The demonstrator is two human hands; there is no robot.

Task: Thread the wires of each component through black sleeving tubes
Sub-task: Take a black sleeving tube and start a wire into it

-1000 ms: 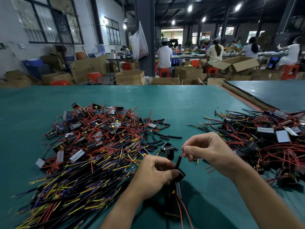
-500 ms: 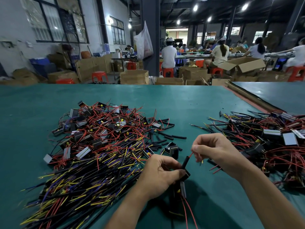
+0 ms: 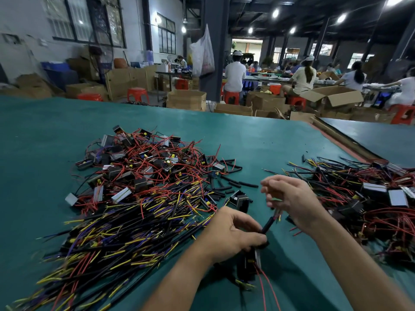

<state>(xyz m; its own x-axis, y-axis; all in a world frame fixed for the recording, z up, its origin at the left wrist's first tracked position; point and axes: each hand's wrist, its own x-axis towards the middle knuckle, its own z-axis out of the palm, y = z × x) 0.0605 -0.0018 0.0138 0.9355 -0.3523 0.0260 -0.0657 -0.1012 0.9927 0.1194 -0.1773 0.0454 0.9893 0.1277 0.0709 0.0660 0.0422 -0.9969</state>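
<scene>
My left grip (image 3: 233, 234) is curled around the component (image 3: 249, 263) and pinches the lower end of the tube (image 3: 268, 224), low over the surface (image 3: 258, 135) and close to my body. I hold the tube tilted up toward my right side so that its open end faces the other hand. The wires (image 3: 278, 213) come out of that upper end and go into my right grip (image 3: 294, 198), whose fingers are curled on them; blur hides the exact pinch. I judge that I am pulling the wires through while the left grip stops the tube from sliding. The unsleeved pile (image 3: 143, 176) lies on my left, and spare tubes (image 3: 233, 182) lie just beside it, within easy reach. The other pile (image 3: 370, 198) is on my right, well apart, probably so that the two do not mix.
</scene>
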